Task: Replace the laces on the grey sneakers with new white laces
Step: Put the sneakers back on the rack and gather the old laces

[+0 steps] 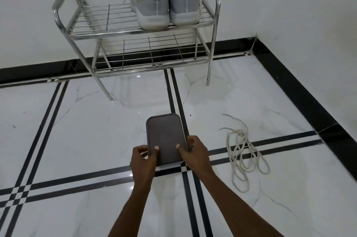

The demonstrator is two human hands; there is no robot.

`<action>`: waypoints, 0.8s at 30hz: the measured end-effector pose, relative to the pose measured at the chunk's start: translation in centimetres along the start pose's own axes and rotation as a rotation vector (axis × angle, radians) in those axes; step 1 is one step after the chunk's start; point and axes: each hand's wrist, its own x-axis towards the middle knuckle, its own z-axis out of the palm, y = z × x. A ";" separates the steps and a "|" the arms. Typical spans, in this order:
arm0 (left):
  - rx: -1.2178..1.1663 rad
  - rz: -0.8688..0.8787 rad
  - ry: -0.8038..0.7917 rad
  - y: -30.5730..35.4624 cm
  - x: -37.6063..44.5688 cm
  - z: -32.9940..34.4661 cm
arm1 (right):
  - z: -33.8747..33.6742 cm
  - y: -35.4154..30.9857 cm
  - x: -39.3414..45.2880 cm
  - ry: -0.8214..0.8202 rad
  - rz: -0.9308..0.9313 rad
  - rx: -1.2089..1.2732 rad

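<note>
Grey sneakers (166, 3) at twelve o'clock on rack (135, 30), laced white. Both hands, left hand (144, 161) and right hand (195, 154), gripping lidded box (166, 140), thumbs atop; loose laces (245, 151) at three o'clock. Likely tidying up; next, setting box down.

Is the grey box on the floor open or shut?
Shut. The lid sits flush on the grey box; the left hand and right hand grip its near corners, thumbs on top. Contents cannot be seen.

Steel rack (61, 3) with 2 grey sneakers (166, 3); tiled floor (77, 140) with loose laces (244, 151).
</note>
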 end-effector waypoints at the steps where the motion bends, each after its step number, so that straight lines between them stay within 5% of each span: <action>1: 0.032 0.007 0.025 0.4 0.4 0.1 | -0.1 -0.3 0.5 -0.015 -0.010 -0.009; 10: 0.288 -0.075 0.067 3.1 2.5 1.3 | -0.6 -2.2 3.2 -0.030 -0.011 -0.202; 24: -0.005 -0.233 -0.164 4.1 2.6 0.4 | -0.7 -2.7 3.0 -0.076 0.015 -0.211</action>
